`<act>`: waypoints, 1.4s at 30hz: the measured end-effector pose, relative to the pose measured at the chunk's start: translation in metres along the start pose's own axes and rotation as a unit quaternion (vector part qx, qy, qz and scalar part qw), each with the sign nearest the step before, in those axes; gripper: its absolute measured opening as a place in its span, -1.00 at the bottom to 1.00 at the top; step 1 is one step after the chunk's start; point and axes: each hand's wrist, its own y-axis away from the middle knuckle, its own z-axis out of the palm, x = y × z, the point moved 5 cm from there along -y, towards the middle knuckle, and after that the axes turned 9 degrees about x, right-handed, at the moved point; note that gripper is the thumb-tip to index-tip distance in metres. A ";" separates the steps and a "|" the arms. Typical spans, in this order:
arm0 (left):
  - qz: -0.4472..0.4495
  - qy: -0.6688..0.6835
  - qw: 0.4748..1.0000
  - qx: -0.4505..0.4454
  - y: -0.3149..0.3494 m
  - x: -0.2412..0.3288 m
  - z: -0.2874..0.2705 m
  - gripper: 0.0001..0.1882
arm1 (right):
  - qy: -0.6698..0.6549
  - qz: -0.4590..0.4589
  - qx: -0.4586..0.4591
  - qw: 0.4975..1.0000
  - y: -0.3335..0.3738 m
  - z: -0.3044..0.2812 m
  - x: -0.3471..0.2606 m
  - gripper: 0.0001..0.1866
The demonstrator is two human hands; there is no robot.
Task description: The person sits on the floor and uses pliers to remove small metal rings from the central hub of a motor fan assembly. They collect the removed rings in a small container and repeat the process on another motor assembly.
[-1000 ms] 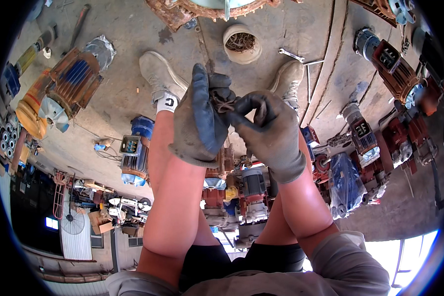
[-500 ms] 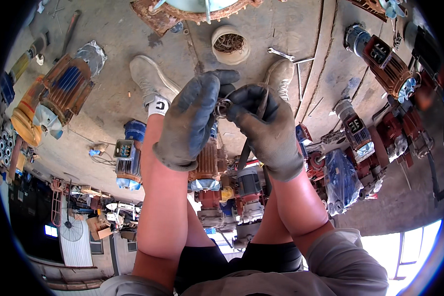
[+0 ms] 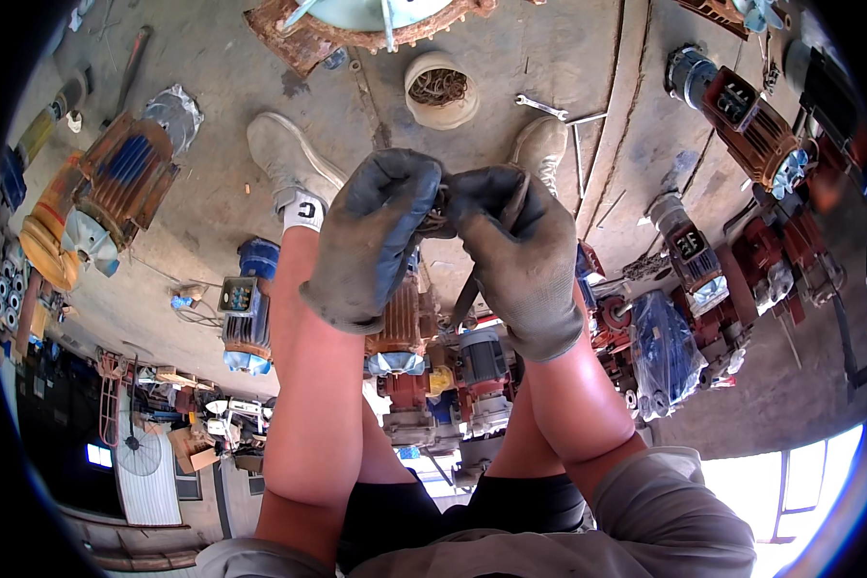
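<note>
Both my hands wear grey-brown work gloves with dark palms and meet in front of me. My left hand (image 3: 371, 241) is closed, its fingers curled round one side of a small coil of dark metal wire or rings (image 3: 435, 222). The fingertips of my right hand (image 3: 525, 260) press against the other side of this coil. A dark, flat, bar-like tool (image 3: 465, 299) also runs through my right fist, its lower end showing below the palm. Its kind is hidden by the glove. Most of the coil is covered by my fingers.
A cream bucket (image 3: 441, 118) holding tangled brown wire or rings stands beyond my hands. Right of it lie a wrench (image 3: 539, 106) and a T-shaped metal rod (image 3: 579, 154). Rusty electric motors (image 3: 125, 164) stand on both sides, and a large rusty ring-shaped casing (image 3: 303, 39) at the far edge.
My left fingers, stretched out before, have curled in and closed on the coil. The hands have come closer together, and the coil is now more hidden.
</note>
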 end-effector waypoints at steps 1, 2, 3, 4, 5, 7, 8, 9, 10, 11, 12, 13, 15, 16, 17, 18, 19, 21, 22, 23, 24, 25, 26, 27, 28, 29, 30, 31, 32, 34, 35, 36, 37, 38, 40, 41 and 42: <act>0.007 -0.012 1.000 0.004 0.001 0.004 0.002 -0.71 | 0.012 0.001 0.020 1.000 -0.001 -0.002 -0.003 -0.81; 0.014 -0.024 1.000 0.008 0.003 0.010 0.006 -0.70 | 0.024 0.002 0.040 0.999 -0.002 -0.005 -0.007 -0.81; 0.022 -0.036 0.999 0.013 0.004 0.013 0.009 -0.70 | 0.036 0.003 0.061 0.998 -0.004 -0.007 -0.010 -0.81; 0.019 -0.012 1.000 0.003 0.005 0.012 0.009 -0.69 | 0.039 -0.013 0.062 0.997 -0.004 -0.008 -0.010 -0.81; 0.016 0.011 1.000 -0.006 0.005 0.009 0.010 -0.69 | 0.030 -0.018 0.069 0.997 -0.004 -0.009 -0.010 -0.81; 0.018 0.015 1.000 -0.016 0.007 0.008 0.012 -0.68 | 0.010 -0.028 0.083 0.996 -0.004 -0.012 -0.009 -0.81; 0.023 -0.004 1.000 -0.016 0.008 0.010 0.014 -0.67 | 0.011 -0.027 0.089 0.996 -0.005 -0.013 -0.008 -0.80; 0.028 -0.024 0.999 -0.015 0.008 0.010 0.016 -0.67 | 0.012 -0.026 0.094 0.995 -0.005 -0.015 -0.008 -0.79; 0.034 -0.021 0.999 -0.019 0.009 0.010 0.016 -0.67 | 0.013 -0.025 0.100 0.995 -0.005 -0.016 -0.008 -0.78; 0.040 -0.018 0.999 -0.022 0.009 0.009 0.015 -0.66 | 0.014 -0.018 0.083 0.996 -0.005 -0.015 -0.008 -0.76; 0.046 -0.015 0.999 -0.025 0.008 0.009 0.013 -0.66 | 0.015 -0.012 0.067 0.998 -0.007 -0.014 -0.011 -0.74; 0.049 -0.028 0.998 -0.016 0.008 0.011 0.011 -0.66 | 0.017 -0.004 0.050 0.999 -0.008 -0.013 -0.012 -0.72; 0.055 -0.054 0.997 0.001 0.007 0.018 0.006 -0.68 | 0.062 0.034 -0.005 0.997 -0.012 -0.014 -0.010 -0.71; 0.059 -0.084 0.995 0.003 0.007 0.019 0.004 -0.68 | 0.084 0.053 -0.033 0.994 -0.014 -0.014 -0.009 -0.71; 0.063 -0.114 0.991 0.006 0.007 0.020 0.002 -0.68 | 0.102 0.040 -0.045 0.993 -0.016 -0.015 -0.009 -0.72; 0.067 -0.145 0.987 0.009 0.007 0.021 0.001 -0.68 | 0.120 0.027 -0.056 0.991 -0.018 -0.016 -0.007 -0.74; 0.068 -0.156 0.985 0.002 0.007 0.022 0.000 -0.68 | 0.139 0.016 -0.067 0.988 -0.018 -0.017 -0.006 -0.75; 0.068 -0.179 0.982 -0.012 0.008 0.025 0.002 -0.68 | 0.165 -0.023 -0.066 0.984 -0.021 -0.018 -0.009 -0.77; 0.064 -0.188 0.980 -0.013 0.008 0.024 0.002 -0.67 | 0.178 -0.043 -0.067 0.981 -0.021 -0.018 -0.010 -0.78; 0.061 -0.198 0.978 -0.014 0.008 0.024 0.002 -0.66 | 0.214 -0.056 -0.059 0.974 -0.020 -0.020 -0.011 -0.78; 0.058 -0.208 0.976 -0.015 0.009 0.023 0.002 -0.66 | 0.248 -0.069 -0.050 0.965 -0.019 -0.022 -0.011 -0.77; 0.056 -0.219 0.974 -0.008 0.009 0.023 0.003 -0.65 | 0.262 -0.083 -0.039 0.961 -0.019 -0.023 -0.011 -0.78; 0.054 -0.229 0.972 0.000 0.009 0.022 0.005 -0.64 | 0.275 -0.095 -0.027 0.956 -0.019 -0.024 -0.010 -0.78; 0.053 -0.240 0.969 0.008 0.010 0.022 0.006 -0.63 | 0.268 -0.106 -0.013 0.958 -0.018 -0.024 -0.008 -0.78; 0.060 -0.233 0.971 0.008 0.009 0.021 0.007 -0.63 | 0.268 -0.111 -0.003 0.957 -0.018 -0.024 -0.007 -0.78; 0.067 -0.226 0.972 0.009 0.009 0.021 0.007 -0.62 | 0.267 -0.116 0.007 0.957 -0.017 -0.023 -0.007 -0.79; 0.074 -0.219 0.973 0.009 0.008 0.020 0.006 -0.61 | 0.274 -0.116 0.012 0.954 -0.017 -0.023 -0.008 -0.79; 0.074 -0.214 0.974 0.000 0.008 0.020 0.006 -0.62 | 0.273 -0.120 0.019 0.954 -0.017 -0.023 -0.008 -0.80; 0.074 -0.208 0.975 -0.009 0.009 0.020 0.006 -0.62 | 0.271 -0.123 0.026 0.954 -0.017 -0.023 -0.007 -0.81; 0.071 -0.204 0.976 -0.012 0.010 0.020 0.007 -0.63 | 0.252 -0.125 0.040 0.959 -0.017 -0.023 -0.005 -0.82; 0.068 -0.205 0.976 -0.006 0.012 0.021 0.010 -0.63 | 0.243 -0.120 0.047 0.962 -0.016 -0.023 -0.004 -0.82; 0.065 -0.206 0.976 0.001 0.013 0.021 0.011 -0.64 | 0.233 -0.105 0.052 0.965 -0.015 -0.023 -0.004 -0.82; 0.089 -0.228 0.970 -0.003 0.012 0.021 0.011 -0.64 | 0.229 -0.095 0.056 0.967 -0.014 -0.022 -0.004 -0.83; 0.113 -0.249 0.962 -0.006 0.011 0.020 0.009 -0.64 | 0.225 -0.086 0.060 0.969 -0.014 -0.022 -0.003 -0.83; 0.141 -0.277 0.950 -0.006 0.010 0.020 0.010 -0.64 | 0.231 -0.085 0.066 0.967 -0.014 -0.022 -0.002 -0.83; 0.145 -0.285 0.947 -0.003 0.010 0.020 0.010 -0.64 | 0.235 -0.090 0.068 0.965 -0.014 -0.022 -0.001 -0.83; 0.149 -0.293 0.944 0.000 0.010 0.020 0.011 -0.64 | 0.242 -0.107 0.068 0.962 -0.016 -0.022 0.001 -0.84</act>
